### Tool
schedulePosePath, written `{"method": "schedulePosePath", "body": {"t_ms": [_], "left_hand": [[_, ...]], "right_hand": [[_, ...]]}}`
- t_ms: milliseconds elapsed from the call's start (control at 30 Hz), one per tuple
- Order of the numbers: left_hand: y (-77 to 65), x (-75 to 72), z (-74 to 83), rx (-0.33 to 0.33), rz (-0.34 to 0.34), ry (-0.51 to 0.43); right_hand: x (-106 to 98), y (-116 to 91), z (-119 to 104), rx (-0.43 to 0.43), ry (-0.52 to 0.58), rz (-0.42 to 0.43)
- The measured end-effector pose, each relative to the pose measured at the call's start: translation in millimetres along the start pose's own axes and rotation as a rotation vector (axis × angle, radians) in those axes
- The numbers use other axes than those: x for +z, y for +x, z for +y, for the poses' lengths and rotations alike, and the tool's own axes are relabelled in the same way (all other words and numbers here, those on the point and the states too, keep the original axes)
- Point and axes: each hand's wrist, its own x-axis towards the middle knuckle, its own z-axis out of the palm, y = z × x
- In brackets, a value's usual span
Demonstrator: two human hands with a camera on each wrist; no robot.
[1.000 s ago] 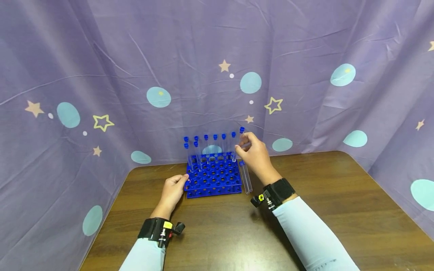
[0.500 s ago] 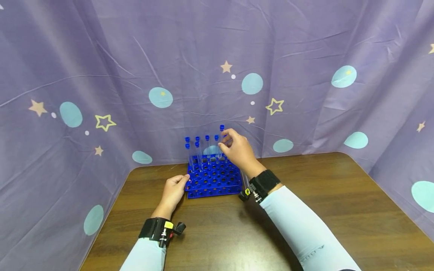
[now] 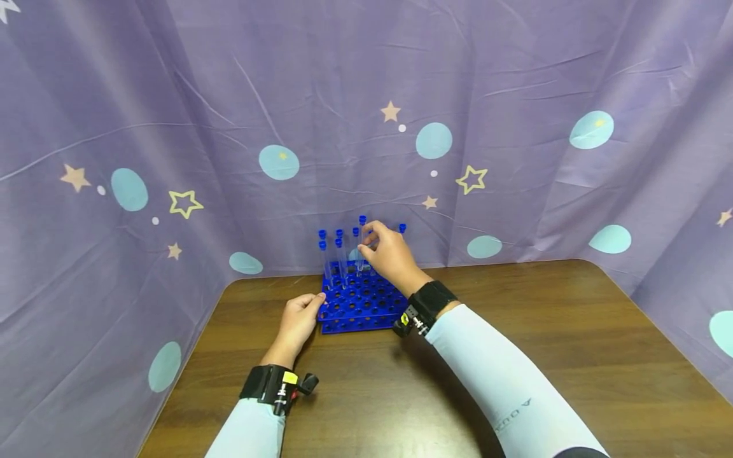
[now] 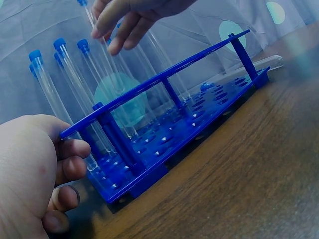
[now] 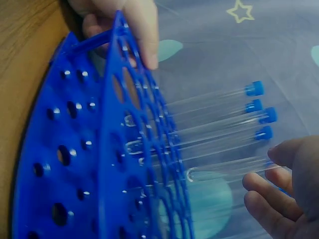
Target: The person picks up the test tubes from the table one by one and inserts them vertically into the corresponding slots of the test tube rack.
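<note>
My left hand grips the left end of the blue test tube rack, thumb on top of the upper plate and fingers curled under it, as the left wrist view shows. My right hand pinches a clear test tube near its blue cap, over the rack's back row. In the right wrist view this tube's rounded bottom is just above the upper plate, outside the holes. Several capped test tubes stand in the rack, mostly toward the left and back. Some tubes are hidden behind my right hand in the head view.
Right of the rack, a loose test tube lies on the wooden table; my right wrist covers that spot in the head view. A patterned purple curtain hangs right behind the table's back edge.
My right hand has carried the tube leftward from the rack's right end to above the middle of its back row. The left hand keeps its grip on the rack.
</note>
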Motion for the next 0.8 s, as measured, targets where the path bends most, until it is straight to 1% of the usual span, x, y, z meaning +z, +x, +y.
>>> {"method": "schedulePosePath", "body": {"t_ms": [100, 300, 500, 800], "left_hand": [[0.6, 0.3, -0.9, -0.008, 0.001, 0.000], [2.6, 0.9, -2.3, -0.007, 0.008, 0.033], [2.4, 1.9, -1.0, 0.013, 0.008, 0.007], [1.7, 1.0, -1.5, 0.017, 0.000, 0.001]], "right_hand": [[7, -1, 2, 0.001, -0.005, -0.025], [17, -3, 4, -0.006, -0.003, -0.050], [22, -6, 6, -0.020, -0.033, -0.096], [29, -9, 12, -0.003, -0.062, -0.116]]}}
